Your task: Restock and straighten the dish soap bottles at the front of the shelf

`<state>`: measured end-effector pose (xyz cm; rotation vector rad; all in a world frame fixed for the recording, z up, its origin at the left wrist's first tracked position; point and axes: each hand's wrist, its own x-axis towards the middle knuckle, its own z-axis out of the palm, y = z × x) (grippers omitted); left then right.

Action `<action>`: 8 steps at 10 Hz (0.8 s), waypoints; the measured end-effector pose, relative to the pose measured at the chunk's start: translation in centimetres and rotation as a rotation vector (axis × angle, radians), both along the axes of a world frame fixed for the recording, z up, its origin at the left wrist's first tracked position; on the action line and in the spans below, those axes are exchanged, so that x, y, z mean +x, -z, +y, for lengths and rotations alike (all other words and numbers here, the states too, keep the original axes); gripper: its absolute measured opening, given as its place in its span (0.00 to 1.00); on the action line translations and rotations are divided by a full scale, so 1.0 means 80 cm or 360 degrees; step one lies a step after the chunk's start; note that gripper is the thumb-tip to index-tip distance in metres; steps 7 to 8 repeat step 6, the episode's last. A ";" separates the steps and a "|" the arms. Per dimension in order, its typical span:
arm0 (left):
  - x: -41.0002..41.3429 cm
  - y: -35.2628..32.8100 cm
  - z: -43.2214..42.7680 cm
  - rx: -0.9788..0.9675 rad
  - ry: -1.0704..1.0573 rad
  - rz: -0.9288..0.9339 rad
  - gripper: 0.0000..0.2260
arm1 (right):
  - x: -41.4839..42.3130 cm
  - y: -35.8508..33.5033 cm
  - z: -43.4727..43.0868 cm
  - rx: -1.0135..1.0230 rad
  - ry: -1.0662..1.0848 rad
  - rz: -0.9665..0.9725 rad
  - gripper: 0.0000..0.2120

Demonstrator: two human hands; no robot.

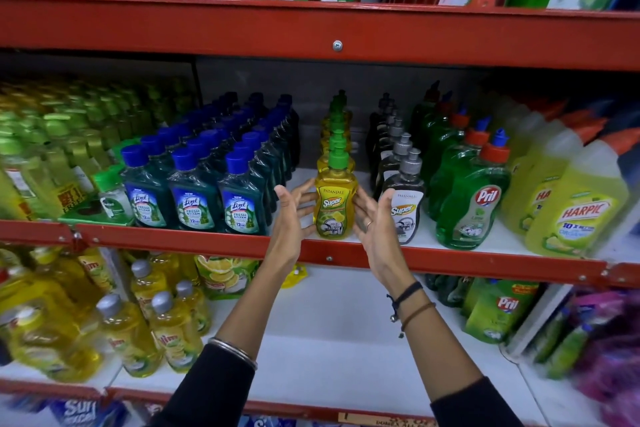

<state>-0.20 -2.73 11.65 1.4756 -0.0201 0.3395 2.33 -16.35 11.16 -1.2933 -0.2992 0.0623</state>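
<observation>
A yellow Patanjali Super dish soap bottle [334, 204] with a green cap stands upright at the front of the middle shelf [207, 243], heading a single-file row of the same bottles. My left hand [292, 215] is at its left side and my right hand [375, 222] at its right side. Both have fingers spread, with fingertips at or just off the bottle's sides. Neither hand grips it. A dark Patanjali Super bottle [405, 211] with a grey cap stands just right of my right hand.
Blue-capped Lizol bottles [194, 204] fill the shelf to the left. Green Pril bottles [471, 208] and yellow Harpic jugs [575, 215] stand to the right. The red upper shelf beam [311, 31] hangs overhead. Yellow Vim bottles [173, 333] sit on the shelf below.
</observation>
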 end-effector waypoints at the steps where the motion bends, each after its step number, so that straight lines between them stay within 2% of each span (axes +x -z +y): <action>1: -0.003 -0.002 0.001 -0.0021 0.0009 -0.0005 0.52 | 0.000 0.001 0.001 -0.0004 0.0015 -0.0020 0.40; 3: -0.005 -0.003 -0.003 -0.0026 -0.0059 -0.0024 0.53 | -0.001 -0.003 0.001 -0.0025 0.0037 -0.0033 0.40; 4: -0.007 -0.005 -0.008 -0.0009 -0.0086 -0.0011 0.50 | -0.003 0.000 0.000 -0.0044 0.0010 -0.0039 0.40; 5: -0.011 -0.006 -0.014 0.0011 -0.0219 -0.0055 0.44 | -0.004 -0.007 -0.002 -0.0068 0.0105 -0.0067 0.38; 6: -0.021 -0.008 -0.029 0.0197 -0.0556 -0.0420 0.28 | -0.022 0.014 -0.030 0.0038 0.0345 -0.0194 0.30; 8: -0.021 -0.008 -0.029 0.0197 -0.0556 -0.0420 0.28 | -0.022 0.014 -0.030 0.0038 0.0345 -0.0194 0.30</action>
